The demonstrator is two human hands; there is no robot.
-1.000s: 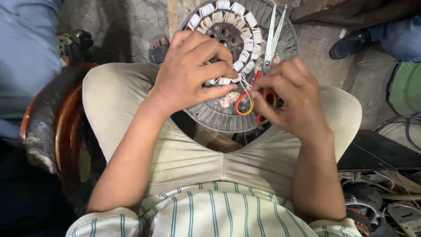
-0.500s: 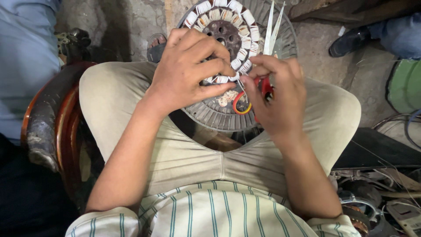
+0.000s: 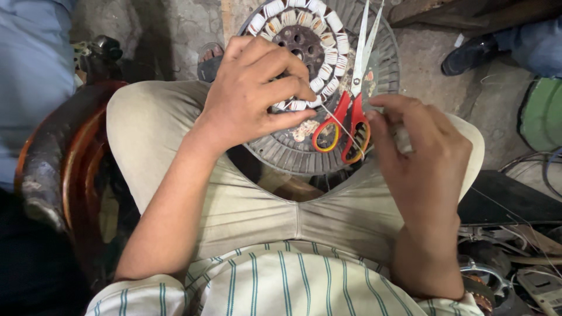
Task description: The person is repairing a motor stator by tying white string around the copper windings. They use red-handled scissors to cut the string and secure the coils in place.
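Concrete floor [image 3: 175,35] underneath, cluttered; your lap carrying round motor stator [image 3: 304,41]. Your left hand [image 3: 257,93] lying curled over white coils [image 3: 331,44], fingertips pressing windings. Your right hand [image 3: 421,158] now lifting off red-handled scissors [image 3: 351,111], pinching thin thread [image 3: 342,126] taut instead; scissors resting loose on stator, cutting apparently giving way to lacing.

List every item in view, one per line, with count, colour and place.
motor disc: one, dark grey, ringed with white coils, on the lap
scissors: one, red and yellow handles, lying open on the disc
thread: one, pale, between the hands
chair arm: one, brown, at left
shoe: one, black, top right
green container: one, at right
trousers: beige
left hand: one, on the coils
right hand: one, pinching the thread
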